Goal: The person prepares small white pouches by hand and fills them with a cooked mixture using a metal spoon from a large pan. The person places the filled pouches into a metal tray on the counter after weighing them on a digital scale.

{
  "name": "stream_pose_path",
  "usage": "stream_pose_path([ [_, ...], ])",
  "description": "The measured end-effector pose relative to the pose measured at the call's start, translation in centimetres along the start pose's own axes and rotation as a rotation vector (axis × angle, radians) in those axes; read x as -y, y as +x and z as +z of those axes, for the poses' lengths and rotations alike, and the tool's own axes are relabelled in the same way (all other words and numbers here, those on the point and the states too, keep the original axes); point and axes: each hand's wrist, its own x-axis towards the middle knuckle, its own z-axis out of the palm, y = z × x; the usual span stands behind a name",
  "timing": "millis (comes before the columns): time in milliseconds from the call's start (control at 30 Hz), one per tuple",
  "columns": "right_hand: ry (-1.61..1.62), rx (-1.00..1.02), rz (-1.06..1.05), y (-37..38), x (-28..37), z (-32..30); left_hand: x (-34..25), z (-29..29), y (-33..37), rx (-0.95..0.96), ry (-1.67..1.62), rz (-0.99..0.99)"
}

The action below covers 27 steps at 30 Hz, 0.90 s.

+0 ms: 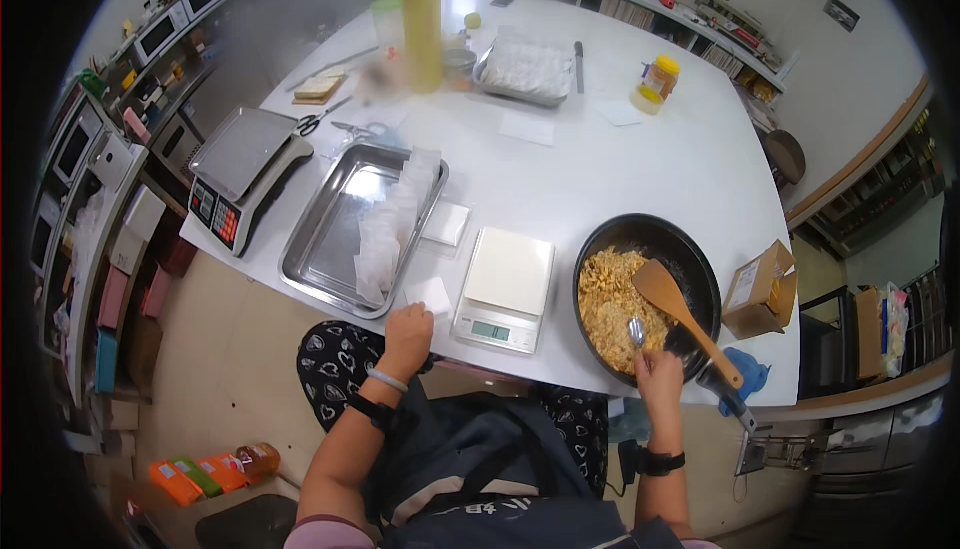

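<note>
My right hand is closed round the handle of a metal spoon, whose bowl rests in a chunky golden-brown mixture. The mixture lies in a black frying pan, along with a wooden spatula that leans over the pan's rim. At the table's front edge my left hand is closed, its fingers pinching the lower edge of a small white paper bag. Between the two hands stands a white digital kitchen scale with nothing on its plate. Left of it, a steel tray carries a row of small white filled bags.
A larger scale with a metal platter stands beyond the tray. A stack of white bags lies beside the small scale. Scissors, another tray of white packets and a yellow-lidded jar are farther back. A cardboard box adjoins the pan.
</note>
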Motion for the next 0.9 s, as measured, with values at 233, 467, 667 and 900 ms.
stream_pose_path([
  [233,-0.033,0.005,0.050,-0.6,1.1,-0.7,0.2,-0.4,-0.2,-0.021,-0.203,-0.212],
  [467,-0.021,0.002,0.039,-0.7,1.2,-1.0,0.2,-0.1,0.0,0.046,-0.338,-0.357],
  [667,-0.057,0.014,0.064,-0.8,1.7,-1.2,0.7,0.5,-0.8,0.110,-0.310,-0.342],
  [900,-0.044,0.049,0.082,-1.0,1.9,-1.5,0.0,0.2,-0.5,0.022,-0.389,-0.433],
])
